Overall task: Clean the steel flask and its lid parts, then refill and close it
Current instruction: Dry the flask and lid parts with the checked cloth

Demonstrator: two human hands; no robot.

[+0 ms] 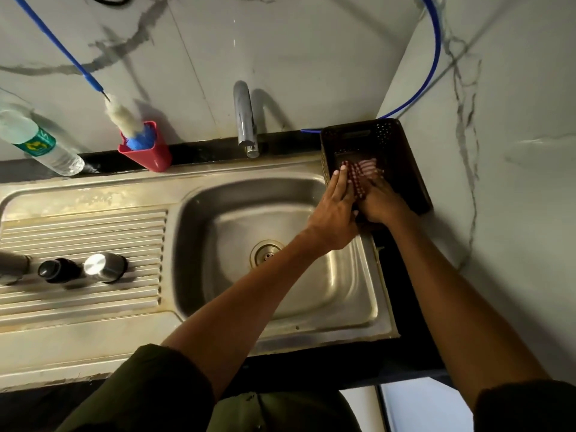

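The steel flask point(11, 265) lies at the far left on the ribbed drainboard point(81, 232), mostly cut off by the frame edge. Beside it stand a black inner stopper point(54, 270) and a steel cap point(104, 267). Both of my hands are over the dark basket point(402, 151) at the right of the sink. My left hand point(335, 210) and my right hand point(378, 199) press together on a red-and-white checked cloth point(361, 173). The fingers of my right hand are partly hidden by the cloth.
The steel sink basin point(280, 244) with its drain lies below a chrome tap point(244, 120). A red holder point(146, 151) with a bottle brush and a clear plastic water bottle point(40, 145) stand on the back ledge. Marble walls close the back and right.
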